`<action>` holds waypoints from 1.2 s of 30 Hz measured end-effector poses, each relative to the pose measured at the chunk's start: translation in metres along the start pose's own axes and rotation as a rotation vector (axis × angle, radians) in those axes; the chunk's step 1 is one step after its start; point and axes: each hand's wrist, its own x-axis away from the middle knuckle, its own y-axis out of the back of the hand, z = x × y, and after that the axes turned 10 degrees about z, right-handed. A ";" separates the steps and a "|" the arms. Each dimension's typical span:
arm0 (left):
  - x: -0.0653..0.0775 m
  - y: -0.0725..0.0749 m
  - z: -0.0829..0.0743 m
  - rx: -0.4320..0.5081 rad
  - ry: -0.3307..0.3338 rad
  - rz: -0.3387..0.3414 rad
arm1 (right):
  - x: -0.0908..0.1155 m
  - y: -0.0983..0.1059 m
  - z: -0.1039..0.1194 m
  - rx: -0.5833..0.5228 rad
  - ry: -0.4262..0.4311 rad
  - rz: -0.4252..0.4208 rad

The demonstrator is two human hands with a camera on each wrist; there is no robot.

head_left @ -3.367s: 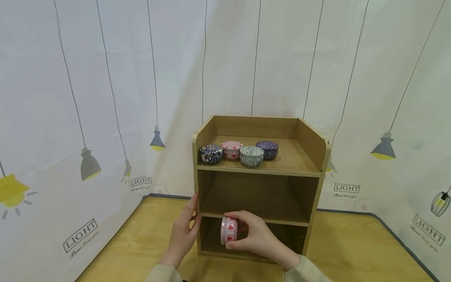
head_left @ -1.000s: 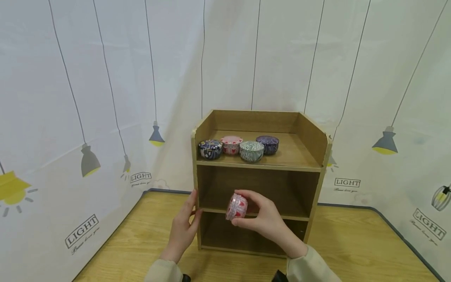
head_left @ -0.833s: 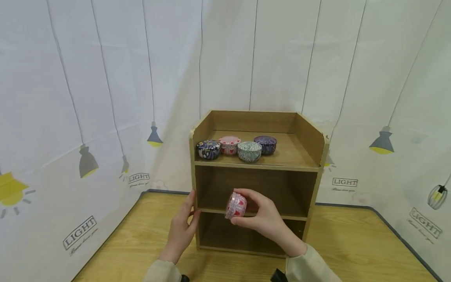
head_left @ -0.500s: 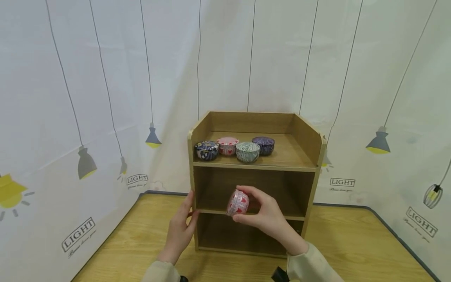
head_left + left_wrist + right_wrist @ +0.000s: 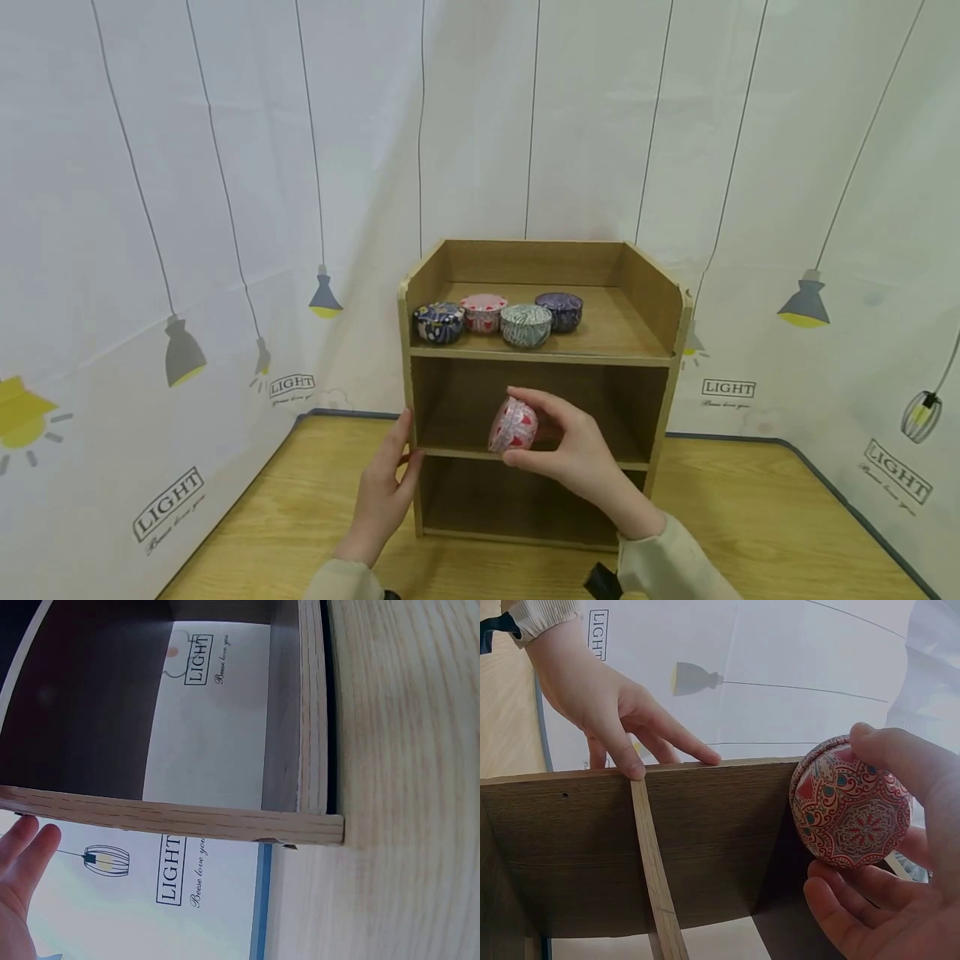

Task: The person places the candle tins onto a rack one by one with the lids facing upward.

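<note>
A small round tin [image 5: 515,425] with a pink and red pattern is tilted on its side in front of the middle compartment. My right hand [image 5: 581,458] pinches it between thumb and fingers. In the right wrist view, the ornate round face of the tin [image 5: 859,814] is turned toward the camera. My left hand [image 5: 381,492] rests against the left side panel of the wooden shelf unit [image 5: 540,358]. Its thumb touches the front edge by the middle board, and its fingers stretch along the outside. Only the fingertips of my left hand [image 5: 22,862] show in the left wrist view.
On the top board stand several similar tins: a dark blue one [image 5: 439,323], a pink one [image 5: 483,313], a pale green one [image 5: 527,326] and a purple one [image 5: 559,312]. The unit stands on a wooden table [image 5: 750,508] before a lamp-printed white backdrop [image 5: 600,125].
My right hand has lifted the pink tin from in front of the lower compartment to the middle one, tilting it. My left hand stays at the side panel; the view has shifted slightly.
</note>
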 end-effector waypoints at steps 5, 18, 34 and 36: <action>0.000 0.000 0.000 0.001 0.007 0.003 | 0.000 0.002 0.000 0.000 -0.016 -0.002; 0.000 -0.001 0.000 0.004 0.003 0.003 | 0.001 0.004 0.002 -0.014 -0.031 -0.019; 0.000 0.000 -0.001 0.002 0.003 -0.002 | 0.002 0.006 0.003 -0.006 0.031 -0.080; 0.000 0.000 -0.001 0.001 -0.001 -0.005 | 0.002 0.007 0.003 -0.002 0.044 -0.090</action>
